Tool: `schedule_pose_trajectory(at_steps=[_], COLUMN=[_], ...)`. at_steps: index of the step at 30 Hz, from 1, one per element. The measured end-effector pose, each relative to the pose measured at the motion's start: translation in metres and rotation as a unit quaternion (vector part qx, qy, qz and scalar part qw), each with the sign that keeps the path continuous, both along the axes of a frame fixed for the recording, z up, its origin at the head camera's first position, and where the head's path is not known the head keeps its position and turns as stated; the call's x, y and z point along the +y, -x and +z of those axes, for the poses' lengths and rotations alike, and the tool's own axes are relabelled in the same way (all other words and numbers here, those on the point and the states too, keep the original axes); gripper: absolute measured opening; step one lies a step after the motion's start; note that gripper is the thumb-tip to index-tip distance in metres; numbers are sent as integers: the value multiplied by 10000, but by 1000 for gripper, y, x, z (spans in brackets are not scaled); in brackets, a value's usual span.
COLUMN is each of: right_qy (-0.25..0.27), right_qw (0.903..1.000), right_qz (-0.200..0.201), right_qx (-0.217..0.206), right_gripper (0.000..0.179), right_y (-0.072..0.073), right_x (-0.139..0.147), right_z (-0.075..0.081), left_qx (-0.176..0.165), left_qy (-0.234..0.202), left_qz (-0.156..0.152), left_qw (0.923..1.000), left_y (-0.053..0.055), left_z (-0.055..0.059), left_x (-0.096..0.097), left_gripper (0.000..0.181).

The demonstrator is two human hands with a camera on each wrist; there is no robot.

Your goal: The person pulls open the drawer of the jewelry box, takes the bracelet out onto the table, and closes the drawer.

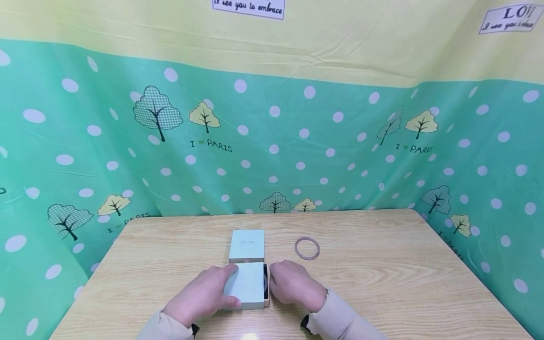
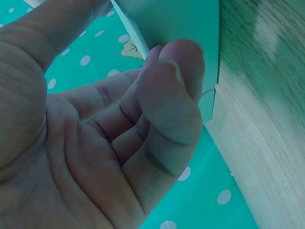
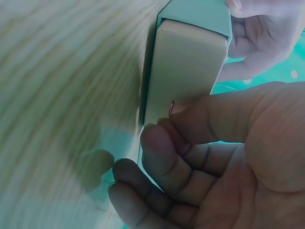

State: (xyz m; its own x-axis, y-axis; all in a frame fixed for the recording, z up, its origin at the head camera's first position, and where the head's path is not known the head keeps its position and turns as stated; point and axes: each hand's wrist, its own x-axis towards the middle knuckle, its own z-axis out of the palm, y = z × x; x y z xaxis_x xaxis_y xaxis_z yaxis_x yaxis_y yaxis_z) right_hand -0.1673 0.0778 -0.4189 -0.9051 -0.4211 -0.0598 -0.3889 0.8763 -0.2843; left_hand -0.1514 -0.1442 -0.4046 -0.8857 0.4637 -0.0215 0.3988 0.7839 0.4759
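Note:
In the head view a pale blue drawer-style gift box lies on the table, its inner tray slid a little out on the right. Part of a rounded item shows against the tray's dark inside; most is hidden under the cover. My left hand grips the box's outer cover from the left, and its curled fingers meet the cover in the left wrist view. At the tray's end, my right hand pinches a small thin pull loop between thumb and finger.
A second pale blue box, closed, sits just behind the first. To its right a pale purple bangle lies flat on the wooden table. A green and yellow printed curtain hangs around the table's back and sides.

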Motion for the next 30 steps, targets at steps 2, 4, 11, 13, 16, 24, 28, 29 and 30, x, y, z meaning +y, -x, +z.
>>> schedule_pose_trajectory(at_steps=[2,4,11,13,16,24,28,29,30], right_qy=[2,0,35,35,50,70,72,70,62], right_qw=[10000,10000,9999,9999,9999,9998,9997,9997,9998], right_qz=[-17,-28,-34,-44,-64,-104,-125,-124,-121], right_qx=[-18,-35,-89,-91,-121,-172,-190,-181,-165], right_gripper=[21,21,22,23,23,23,23,23,23], right_y=[0,0,0,0,1,0,-1,-1,-1], right_x=[0,0,2,2,3,5,6,6,7], right_z=[1,1,1,0,-1,0,3,3,3], left_qx=[-14,-37,-90,-90,-86,-136,-99,-101,-106], left_qy=[-2,2,78,98,90,24,20,18,16], left_qz=[2,7,33,44,55,117,93,86,82], left_qw=[10000,10000,9999,9999,9999,9998,9999,9999,9999], left_y=[0,0,0,0,0,0,0,0,0], left_z=[0,0,1,1,1,1,0,0,0], left_x=[0,0,0,0,0,0,0,0,0], left_gripper=[73,73,74,74,74,76,76,76,76])
